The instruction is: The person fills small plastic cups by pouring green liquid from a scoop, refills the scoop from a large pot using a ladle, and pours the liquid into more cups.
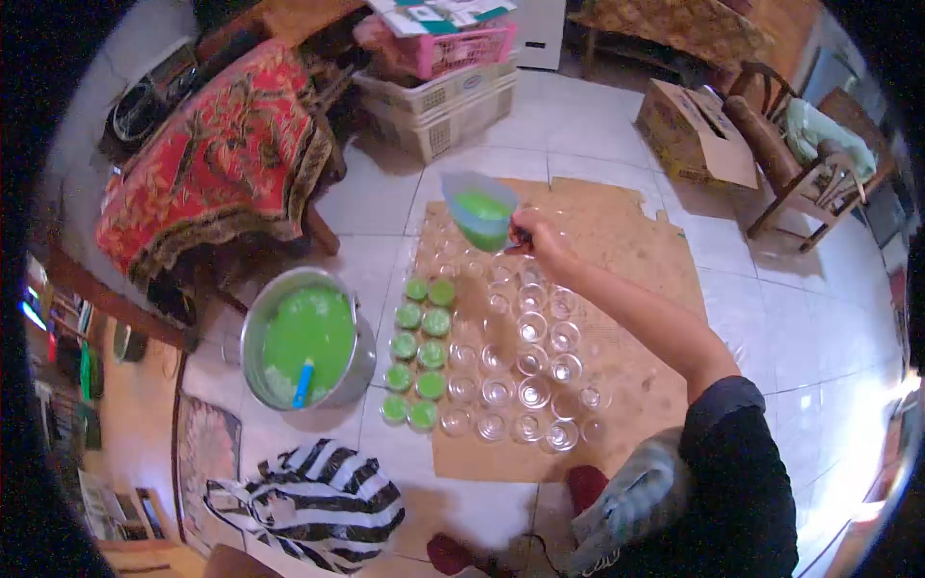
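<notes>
My right hand (533,234) is closed on the handle of a translucent jug (482,210) with green liquid inside, held over the far left part of the cup rows. Below it, rows of clear cups (533,391) stand on a flat cardboard sheet (636,318). Two columns of cups at the left hold green liquid (431,354). Left of them is a large metal pot (364,358) of green liquid, with a blue handle (303,383) sticking out. My left hand is not in view.
A black-and-white striped bag (332,501) lies at the lower left. Behind the pot is a table with a red patterned cloth (222,154). Stacked crates (438,111) stand at the back; a cardboard box (689,135) and a wooden chair (819,193) are at the right.
</notes>
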A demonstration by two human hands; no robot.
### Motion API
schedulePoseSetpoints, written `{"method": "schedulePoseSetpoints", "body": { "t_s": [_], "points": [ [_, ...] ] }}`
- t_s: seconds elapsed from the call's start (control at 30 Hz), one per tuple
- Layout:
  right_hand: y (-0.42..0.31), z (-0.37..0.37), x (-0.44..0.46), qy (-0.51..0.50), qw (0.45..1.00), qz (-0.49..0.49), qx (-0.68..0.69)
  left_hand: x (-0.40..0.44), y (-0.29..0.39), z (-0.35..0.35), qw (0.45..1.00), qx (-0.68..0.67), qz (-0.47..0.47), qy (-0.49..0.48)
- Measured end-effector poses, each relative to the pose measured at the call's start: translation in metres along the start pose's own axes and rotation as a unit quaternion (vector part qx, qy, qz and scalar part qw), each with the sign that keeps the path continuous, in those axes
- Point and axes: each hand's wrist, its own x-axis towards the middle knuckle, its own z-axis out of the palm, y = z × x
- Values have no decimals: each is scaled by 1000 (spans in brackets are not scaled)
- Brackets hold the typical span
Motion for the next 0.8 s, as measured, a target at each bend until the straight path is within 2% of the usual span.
{"method": "schedulePoseSetpoints", "body": {
  "t_s": [0.1, 0.13, 0.23, 0.33, 0.43, 0.5, 0.53, 0.67, 0.77, 0.8],
  "points": [
    [29, -19, 29, 57, 996, 37, -61, -5, 1, 6, 999, 7, 7, -35],
    [14, -16, 22, 39, 999, 17, -30, -12, 3, 9, 999, 7, 0, -44],
    [-10, -4, 9, 80, 995, 23, 49, -26, 6, 11, 998, 30, -15, -47],
    [-7, -18, 29, 116, 992, 50, 11, -21, 3, 14, 996, 51, 4, -74],
    [15, -35, 47, 123, 992, 13, -22, -23, 1, 13, 992, 84, 3, -97],
    [13, -35, 51, 116, 993, 13, 15, -29, 2, 11, 989, 110, -8, -100],
    [18, -39, 52, 115, 993, 17, 31, -34, 1, 12, 987, 119, -16, -103],
    [34, -49, 69, 135, 989, -5, -59, -55, 1, 28, 985, 127, -53, -105],
    [37, -71, 66, 109, 991, 25, -68, -90, 14, 36, 977, 136, -123, -107],
    [40, -57, 70, 102, 991, 37, -72, -102, 19, 41, 974, 136, -148, -109]
  ]
}}
